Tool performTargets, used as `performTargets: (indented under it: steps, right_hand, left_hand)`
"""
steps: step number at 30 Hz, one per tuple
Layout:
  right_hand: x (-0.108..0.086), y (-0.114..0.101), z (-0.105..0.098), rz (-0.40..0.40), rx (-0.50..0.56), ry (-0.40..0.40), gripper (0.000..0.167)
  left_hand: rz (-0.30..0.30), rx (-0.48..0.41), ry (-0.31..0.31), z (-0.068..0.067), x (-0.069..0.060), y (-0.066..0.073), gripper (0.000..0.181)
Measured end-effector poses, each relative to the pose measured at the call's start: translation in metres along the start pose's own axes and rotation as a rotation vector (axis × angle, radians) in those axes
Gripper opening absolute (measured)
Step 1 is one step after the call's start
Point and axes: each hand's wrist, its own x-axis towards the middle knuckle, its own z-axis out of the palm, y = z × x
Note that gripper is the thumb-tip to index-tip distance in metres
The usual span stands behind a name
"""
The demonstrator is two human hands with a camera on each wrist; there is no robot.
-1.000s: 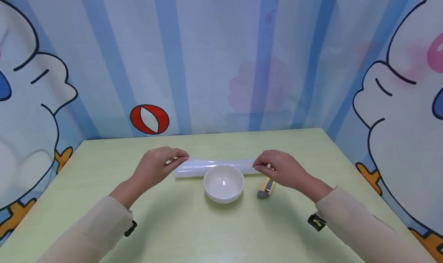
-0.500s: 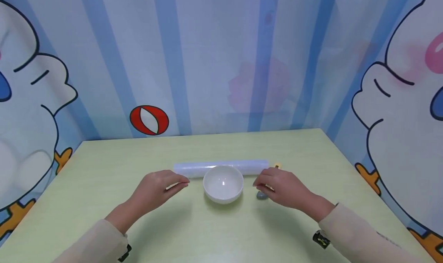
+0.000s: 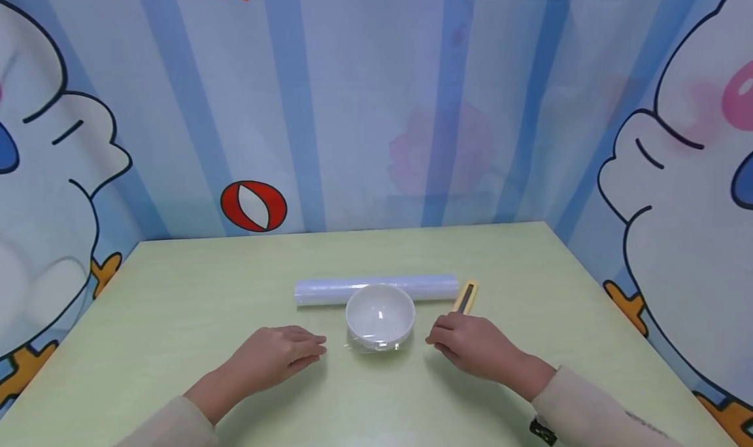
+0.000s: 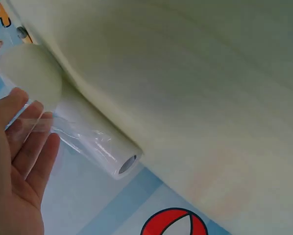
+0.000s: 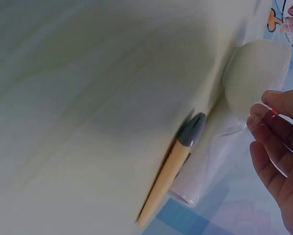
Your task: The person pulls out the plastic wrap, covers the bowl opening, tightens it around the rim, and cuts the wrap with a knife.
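Observation:
A white bowl [image 3: 380, 313] stands upright mid-table, with clear cling film [image 3: 376, 347] drawn over it and down past its near rim. My left hand [image 3: 282, 359] is left of the bowl, fingers fairly straight and spread; in the left wrist view the film [image 4: 63, 128] lies across those fingers. To the bowl's right, my right hand [image 3: 479, 349] pinches the film between thumb and fingertips, as the right wrist view also shows. Behind the bowl lies the cling film roll [image 3: 329, 291]. A yellow and grey utility knife [image 3: 467, 297] is partly hidden behind my right hand.
The pale green table [image 3: 206, 290] meets a striped blue backdrop [image 3: 365, 107] at its far edge. Printed white cartoon figures [image 3: 688, 270] flank it on both sides.
Both hands have come down and toward me, drawing the film over the bowl to its near side. The left fingers have spread from a pinch. The knife shows more at its far end.

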Motion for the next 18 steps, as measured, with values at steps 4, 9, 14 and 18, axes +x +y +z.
performTargets:
  steps: [4, 9, 14, 18]
  right_hand:
    - [0.001, -0.004, 0.007, 0.016, -0.001, -0.013, 0.013]
    - [0.002, -0.006, 0.013, 0.093, 0.053, -0.039, 0.008]
    - [0.005, -0.007, 0.017, 0.273, 0.262, -0.060, 0.011]
    - [0.011, -0.006, 0.020, 0.477, 0.472, -0.082, 0.008]
  left_hand:
    - [0.003, 0.034, -0.073, 0.005, 0.000, 0.002, 0.024]
    - [-0.059, 0.018, -0.108, 0.011, 0.002, 0.005, 0.023]
    - [-0.243, -0.080, -0.077, 0.016, 0.007, 0.008, 0.027]
    - [-0.384, -0.143, -0.037, 0.019, 0.015, 0.009, 0.013]
